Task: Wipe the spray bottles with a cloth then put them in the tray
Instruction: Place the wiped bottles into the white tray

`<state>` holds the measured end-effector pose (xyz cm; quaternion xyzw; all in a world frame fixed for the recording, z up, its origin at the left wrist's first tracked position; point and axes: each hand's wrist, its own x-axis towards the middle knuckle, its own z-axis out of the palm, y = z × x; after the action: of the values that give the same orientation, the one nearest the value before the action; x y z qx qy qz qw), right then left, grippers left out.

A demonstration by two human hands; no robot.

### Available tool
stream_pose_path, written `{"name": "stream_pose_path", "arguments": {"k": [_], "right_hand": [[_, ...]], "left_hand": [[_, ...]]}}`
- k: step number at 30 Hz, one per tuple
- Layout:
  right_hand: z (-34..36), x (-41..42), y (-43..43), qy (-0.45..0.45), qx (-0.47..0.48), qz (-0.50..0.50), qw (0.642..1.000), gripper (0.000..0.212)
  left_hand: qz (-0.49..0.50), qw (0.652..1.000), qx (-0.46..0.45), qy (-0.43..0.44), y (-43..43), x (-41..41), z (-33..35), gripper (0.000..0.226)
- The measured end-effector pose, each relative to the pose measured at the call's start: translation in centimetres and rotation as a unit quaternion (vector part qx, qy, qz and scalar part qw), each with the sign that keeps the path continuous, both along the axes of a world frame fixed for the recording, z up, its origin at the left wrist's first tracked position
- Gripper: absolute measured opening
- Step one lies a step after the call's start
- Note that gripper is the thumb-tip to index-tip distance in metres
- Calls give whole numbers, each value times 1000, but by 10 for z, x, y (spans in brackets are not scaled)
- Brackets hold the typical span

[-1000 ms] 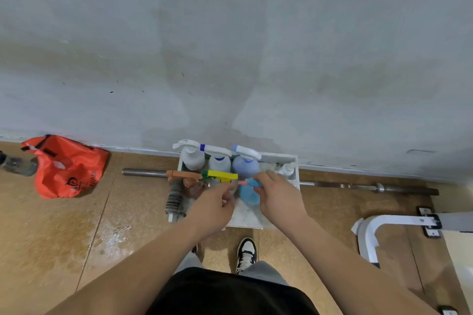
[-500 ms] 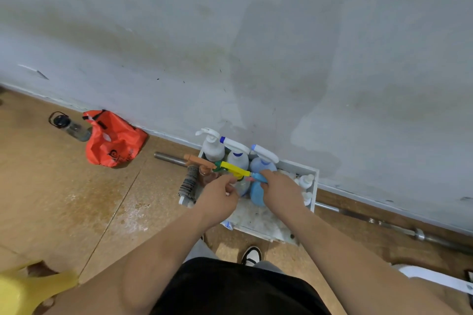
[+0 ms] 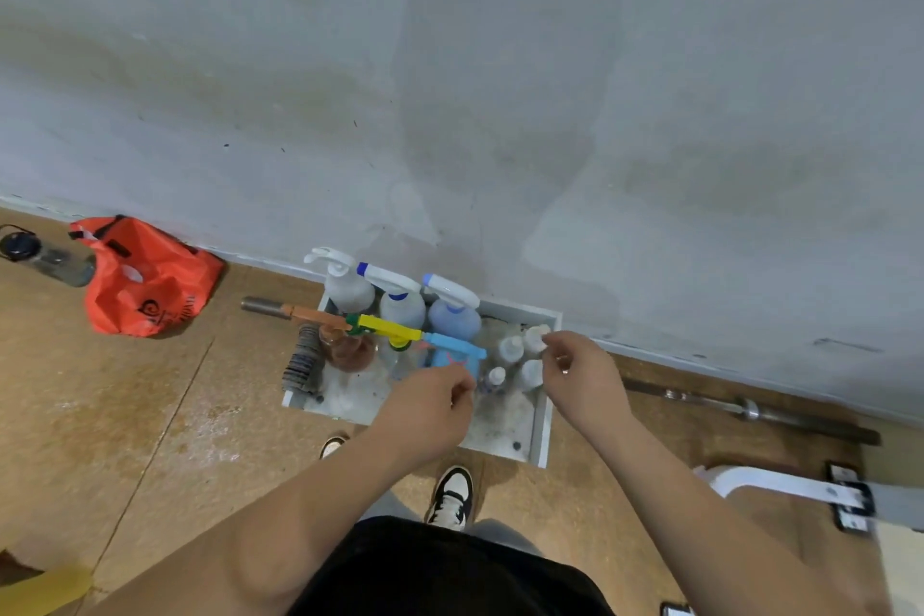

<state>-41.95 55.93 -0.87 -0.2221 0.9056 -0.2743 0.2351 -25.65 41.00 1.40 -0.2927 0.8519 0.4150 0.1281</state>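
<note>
Okay, location: six spray bottles [image 3: 400, 308] are standing upright in the tray [image 3: 544, 415] by the wall, in two rows; small white bottles [image 3: 511, 348] are sitting at its right end.
left hand [image 3: 430, 408]: hanging over the tray, fingers curling in just beside the blue bottle [image 3: 452, 358]; touching or pinching it, cannot tell.
right hand [image 3: 580, 378]: reaching at the small white bottles, fingers loosely bent; pinching a cap or not, cannot tell.
handling: plastic, so probably behaving stiff and fairly light, weight depending on fill; likely slick if damp. Long trigger heads are overlapping, so they may be snagging on a lift. Best hold, by my judgement: the neck under the trigger.
hidden: no cloth is showing; bases and fill levels are hiding behind heads and hands; labels are blurring out.
</note>
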Motion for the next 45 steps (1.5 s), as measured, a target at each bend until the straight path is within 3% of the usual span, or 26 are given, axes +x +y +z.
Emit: {"name": "stream_pose_path", "arguments": {"k": [3,7,12,20,23,26,31,34,39,45], "right_hand": [[-6,-18,10,-33,-17,-32,999,30],[-17,-41,-3,-46,-11,-6,999,39],[-42,-68,-16,-91,56,56,993,37],[-55,-71,-13,-99,28,144,984,50],[-52,-73,-14,-96,61,165,980,53],[-56,-75,-11,-102,75,125,984,49],[-59,-80,-5,-132,18,15,991,29],[-49,-85,-7,-104,-25,-25,994,24],[-25,-92,-13,-89,-124,-84,985,6],[2,-100,-15,-126,-156,-116,973,10]], "left_hand": [[-58,997,-46,25,7,-25,10,17],[-113,975,-180,73,-2,-68,30,23],[-297,922,-229,-98,4,-134,3,25],[-372,855,-244,-267,9,-173,-44,54],[-329,884,-208,-257,8,-180,-47,39],[-298,914,-187,-204,-2,-185,-32,25],[-238,950,-171,-109,-48,-186,2,20],[-197,967,-151,-59,-68,-179,21,22],[-167,971,-166,-40,-76,-165,32,35],[-167,959,-220,-63,-77,-162,38,51]]}}
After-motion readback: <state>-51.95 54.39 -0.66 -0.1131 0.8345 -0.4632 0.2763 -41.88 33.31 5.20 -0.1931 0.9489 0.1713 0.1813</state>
